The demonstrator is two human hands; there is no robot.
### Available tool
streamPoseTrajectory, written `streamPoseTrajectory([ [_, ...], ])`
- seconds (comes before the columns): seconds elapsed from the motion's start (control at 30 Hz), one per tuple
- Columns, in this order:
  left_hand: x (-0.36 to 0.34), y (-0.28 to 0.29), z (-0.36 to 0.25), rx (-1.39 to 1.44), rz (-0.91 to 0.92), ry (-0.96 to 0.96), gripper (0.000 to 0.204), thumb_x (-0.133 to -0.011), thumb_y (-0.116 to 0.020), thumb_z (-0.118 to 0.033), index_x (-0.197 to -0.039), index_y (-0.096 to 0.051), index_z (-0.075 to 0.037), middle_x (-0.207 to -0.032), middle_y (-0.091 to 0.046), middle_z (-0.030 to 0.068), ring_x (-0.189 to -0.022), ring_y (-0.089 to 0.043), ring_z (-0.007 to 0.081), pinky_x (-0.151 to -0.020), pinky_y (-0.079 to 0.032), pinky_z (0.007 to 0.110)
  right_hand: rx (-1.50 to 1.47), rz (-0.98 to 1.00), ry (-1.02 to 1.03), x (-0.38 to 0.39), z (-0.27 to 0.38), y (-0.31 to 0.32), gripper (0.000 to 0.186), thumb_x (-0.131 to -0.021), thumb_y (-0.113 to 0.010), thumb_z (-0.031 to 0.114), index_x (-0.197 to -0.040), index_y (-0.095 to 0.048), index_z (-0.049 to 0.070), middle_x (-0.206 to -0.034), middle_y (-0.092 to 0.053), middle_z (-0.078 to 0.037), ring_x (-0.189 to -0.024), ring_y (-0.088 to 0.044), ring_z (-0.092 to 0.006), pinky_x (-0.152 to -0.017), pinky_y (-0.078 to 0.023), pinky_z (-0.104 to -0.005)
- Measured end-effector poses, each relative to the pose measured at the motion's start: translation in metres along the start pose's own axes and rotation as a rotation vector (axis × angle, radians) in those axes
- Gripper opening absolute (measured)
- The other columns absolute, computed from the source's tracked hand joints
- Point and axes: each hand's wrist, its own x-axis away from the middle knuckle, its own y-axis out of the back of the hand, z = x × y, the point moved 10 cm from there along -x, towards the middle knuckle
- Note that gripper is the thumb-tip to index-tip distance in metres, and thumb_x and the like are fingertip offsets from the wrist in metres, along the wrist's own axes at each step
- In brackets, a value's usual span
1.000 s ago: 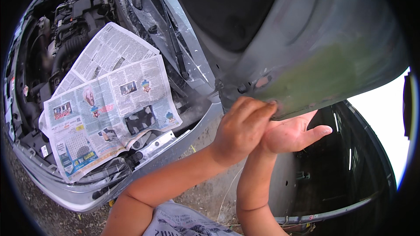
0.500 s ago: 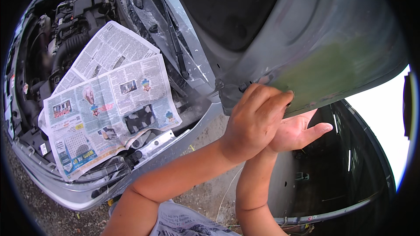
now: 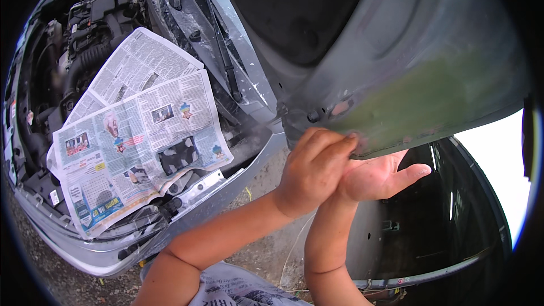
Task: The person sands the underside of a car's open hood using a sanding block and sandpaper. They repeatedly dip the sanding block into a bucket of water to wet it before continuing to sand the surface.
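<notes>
A raised grey car panel (image 3: 408, 39) with a dull green patch (image 3: 430, 102) fills the upper right. My left hand (image 3: 314, 170) is curled into a fist, its fingertips pressed on the panel's lower edge; I see nothing in it. My right hand (image 3: 379, 175) lies just behind the left, palm open and fingers straight, tucked under the same edge. The two hands touch each other.
Sheets of newspaper (image 3: 141, 136) cover the open engine bay (image 3: 85, 34) at the left. A wiper arm (image 3: 224, 56) lies on the film-covered windscreen. More newspaper (image 3: 238, 292) sits at the bottom edge. Gravel ground (image 3: 260, 243) shows below, and a dark car body (image 3: 430, 221) at the right.
My left hand slid a little right along the panel edge, then back left and down. The right hand has stayed in place under the edge.
</notes>
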Motion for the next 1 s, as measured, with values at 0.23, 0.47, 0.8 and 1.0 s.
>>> streamPoseTrajectory([
  [0.23,0.004,-0.004,0.009,0.006,-0.008,0.002,0.036,-0.074,-0.069,0.011,-0.108,-0.069,-0.002,-0.094,-0.066,0.0098,-0.082,-0.064,0.0279,-0.071,-0.052,0.037,-0.012,-0.05,0.009,-0.001,0.001,0.005,0.083,-0.1,-0.036,0.065,-0.15,-0.032,-0.002,-0.148,-0.044,-0.016,-0.133,-0.045,-0.0274,-0.113,-0.034,-0.0408],
  [0.47,-0.016,-0.005,-0.006,0.048,0.022,-0.009,0.037,-0.074,-0.069,0.01,-0.11,-0.069,-0.002,-0.094,-0.066,0.0103,-0.082,-0.063,0.0289,-0.071,-0.052,0.037,0.188,-0.108,0.005,0.002,0.004,0.01,0.088,-0.099,-0.031,0.071,-0.147,-0.034,-0.002,-0.148,-0.042,-0.016,-0.137,-0.04,-0.0276,-0.115,-0.031,-0.0424],
  [0.8,0.01,0.003,0.032,-0.07,0.248,0.215,0.042,-0.077,-0.066,0.007,-0.117,-0.067,-0.006,-0.097,-0.065,0.0086,-0.083,-0.062,0.0294,-0.073,-0.052,0.04,0.052,0.049,-0.02,-0.002,-0.004,0.008,0.081,-0.099,-0.033,0.069,-0.143,-0.044,0.003,-0.136,-0.054,-0.016,-0.121,-0.056,-0.0326,-0.099,-0.049,-0.0476],
  [1.0,0.013,-0.009,0.023,0.036,0.461,0.261,0.073,-0.078,-0.063,0.003,-0.148,-0.048,-0.013,-0.086,-0.06,0.0053,-0.078,-0.061,0.0251,-0.068,-0.053,0.037,0.054,-0.009,-0.058,0.004,-0.005,0.017,0.077,-0.098,-0.034,0.069,-0.139,-0.049,0.006,-0.137,-0.055,-0.014,-0.122,-0.055,-0.0301,-0.105,-0.046,-0.0457],
])
